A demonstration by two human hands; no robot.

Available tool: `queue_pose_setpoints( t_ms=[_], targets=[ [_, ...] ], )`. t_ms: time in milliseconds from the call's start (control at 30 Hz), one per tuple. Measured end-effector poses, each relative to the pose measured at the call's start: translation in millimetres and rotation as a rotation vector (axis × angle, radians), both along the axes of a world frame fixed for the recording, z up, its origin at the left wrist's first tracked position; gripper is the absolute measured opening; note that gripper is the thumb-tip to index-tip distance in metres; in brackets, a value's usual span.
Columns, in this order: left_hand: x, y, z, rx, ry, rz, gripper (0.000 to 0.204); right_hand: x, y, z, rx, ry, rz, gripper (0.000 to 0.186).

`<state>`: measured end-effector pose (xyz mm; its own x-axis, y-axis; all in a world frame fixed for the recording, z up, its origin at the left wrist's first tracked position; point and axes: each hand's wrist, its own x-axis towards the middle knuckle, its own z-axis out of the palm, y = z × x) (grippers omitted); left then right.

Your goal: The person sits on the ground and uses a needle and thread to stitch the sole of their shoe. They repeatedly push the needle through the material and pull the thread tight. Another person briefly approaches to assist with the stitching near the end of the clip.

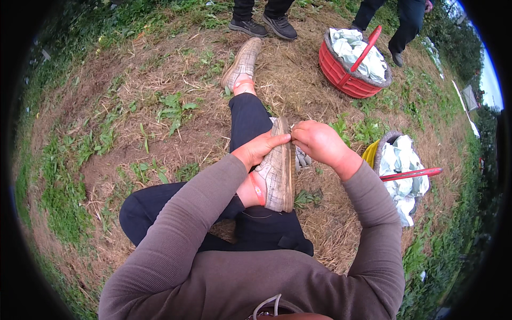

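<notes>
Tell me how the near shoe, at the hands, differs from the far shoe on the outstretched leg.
The left hand grips the near shoe and the right hand is at its sole; no hand touches the far shoe. The near shoe shows its sole on the picture's right side, the far shoe on the left. The near shoe looks larger than the far shoe. Both are pale, line-patterned and soiled.

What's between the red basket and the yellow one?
Bare of objects: just ground with leafy green weeds between the red basket and yellow basket, in the head view.
</notes>
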<state>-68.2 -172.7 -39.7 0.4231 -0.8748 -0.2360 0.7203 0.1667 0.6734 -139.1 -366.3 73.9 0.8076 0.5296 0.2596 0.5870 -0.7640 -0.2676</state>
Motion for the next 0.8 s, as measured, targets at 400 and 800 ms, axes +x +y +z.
queue_pose_setpoints(
  t_ms=[400,800],
  targets=[
    [1.8,-0.2,-5.5,0.011,0.009,-0.006,0.057,2.4,3.0,0.1,-0.018,-0.054,0.007,0.008],
    [0.0,1.0,0.4,0.010,-0.013,-0.007,0.059,7.2,-2.6,-0.4,0.113,-0.036,0.087,0.009]
  ],
)
